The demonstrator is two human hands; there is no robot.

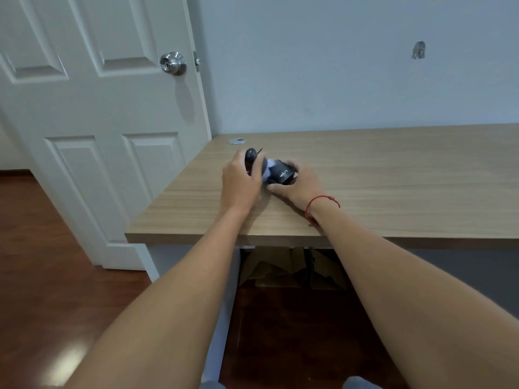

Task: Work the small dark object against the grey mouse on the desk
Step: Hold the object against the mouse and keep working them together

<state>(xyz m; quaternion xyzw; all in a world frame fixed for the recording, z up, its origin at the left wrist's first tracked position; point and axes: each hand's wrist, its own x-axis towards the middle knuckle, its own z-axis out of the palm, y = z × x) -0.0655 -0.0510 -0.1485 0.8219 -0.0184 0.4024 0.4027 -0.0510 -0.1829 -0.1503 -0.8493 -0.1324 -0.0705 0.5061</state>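
Observation:
On the wooden desk [393, 178], near its left end, both hands meet over two objects. My left hand [240, 183] is closed around the grey mouse [250, 155]; only its rounded dark-grey end and a thin dark cord show above my fingers. My right hand [302, 186] grips the small dark object [283, 174], which bears white lettering, thumb in front and fingers behind. The dark object is pressed up to the mouse, and a pale bluish-white patch [269, 167] shows where they meet. A red string bracelet circles my right wrist.
A round metal cable grommet [237, 140] sits in the desk just beyond my hands. A white panelled door with a steel knob [173, 63] stands at the left. A cardboard box [292, 266] lies under the desk on the dark wooden floor. The wall runs along the desk's far edge.

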